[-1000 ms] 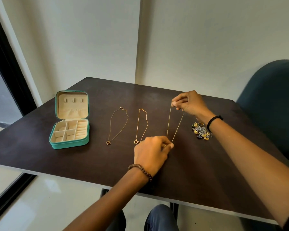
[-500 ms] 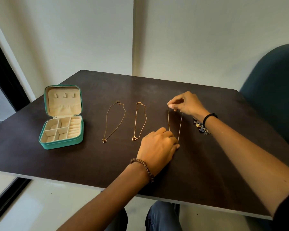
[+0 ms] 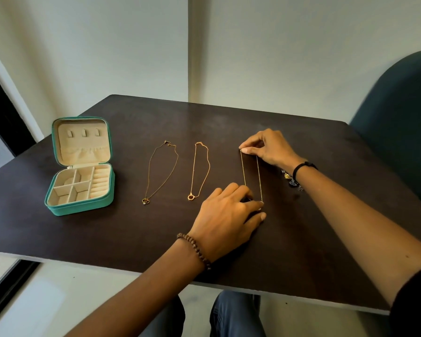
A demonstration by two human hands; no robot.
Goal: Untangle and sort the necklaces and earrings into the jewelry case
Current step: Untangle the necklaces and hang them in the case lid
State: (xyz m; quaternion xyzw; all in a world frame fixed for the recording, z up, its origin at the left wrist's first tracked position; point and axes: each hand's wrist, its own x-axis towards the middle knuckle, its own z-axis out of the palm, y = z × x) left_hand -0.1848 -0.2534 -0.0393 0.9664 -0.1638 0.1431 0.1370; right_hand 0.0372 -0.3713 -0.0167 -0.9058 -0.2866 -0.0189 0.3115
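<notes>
I saw a dark table (image 3: 107, 239) set against a pale wall (image 3: 277, 57), with a blue chair (image 3: 404, 122) at its right. The green case (image 3: 79, 207) lay open at the table's left, its lid tilted back. Right of it, two necklaces lay flat and apart, one (image 3: 145, 201) nearer the case, the other (image 3: 191, 197) near my left hand (image 3: 226, 217). The earrings (image 3: 287, 176) sat in a small heap, partly hidden behind my right wrist. A third necklace (image 3: 242, 171) stretched between my hands: my right hand (image 3: 270, 147) pinched its far end, and my left hand, knuckles up, pinched the near end against the table.
</notes>
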